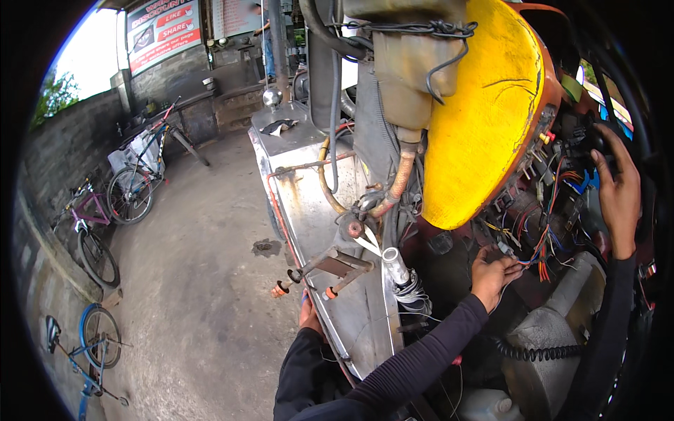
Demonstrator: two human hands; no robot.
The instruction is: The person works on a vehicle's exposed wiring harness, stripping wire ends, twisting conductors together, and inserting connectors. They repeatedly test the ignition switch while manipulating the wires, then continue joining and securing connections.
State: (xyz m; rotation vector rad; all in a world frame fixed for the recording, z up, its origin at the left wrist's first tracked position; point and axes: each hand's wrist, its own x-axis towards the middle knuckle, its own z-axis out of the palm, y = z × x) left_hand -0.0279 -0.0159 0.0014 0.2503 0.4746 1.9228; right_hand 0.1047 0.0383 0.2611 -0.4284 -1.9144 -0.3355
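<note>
My left hand (493, 275) reaches across from the lower left, fingers closed in a pinch on thin coloured wires (521, 264). Loose red, orange, white and blue strands of a wiring harness (544, 245) hang beside the fingertips. My right hand (619, 193) is raised at the far right, thumb and forefinger curled about a dark part whose kind I cannot make out. Between the hands lie exposed connectors (507, 200) under a worn yellow panel (477, 119). Another person's hand (309, 316), in a black sleeve, rests at the edge of a metal panel (365, 309).
A translucent tank (407, 77) with a corroded hose (400, 179) stands ahead. Below my left hand are a coiled black cord (537, 351) and a grey housing (540, 330). Several bicycles (130, 189) lean along the left wall. A person (267, 42) stands in the background.
</note>
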